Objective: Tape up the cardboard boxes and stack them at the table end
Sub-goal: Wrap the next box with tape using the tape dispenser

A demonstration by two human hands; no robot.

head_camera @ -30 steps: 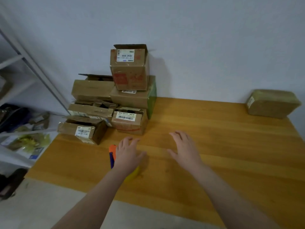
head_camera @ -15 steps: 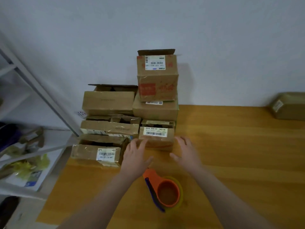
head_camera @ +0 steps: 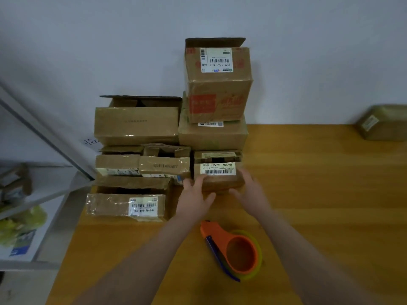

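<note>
Dim, even light, soft shadow on wall point(head_camera: 308, 62) beside the boxes point(head_camera: 218, 100), blurred edges (wide-angle bend)

Worn on the head, wide-angle. Looks forward and down across the table point(head_camera: 319, 194) toward the wall point(head_camera: 308, 51), from close above.

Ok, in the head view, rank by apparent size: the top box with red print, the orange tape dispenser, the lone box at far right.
1. top box with red print: largest.
2. orange tape dispenser, helped by nearness.
3. lone box: smallest, but farther off and cut by the frame edge.
</note>
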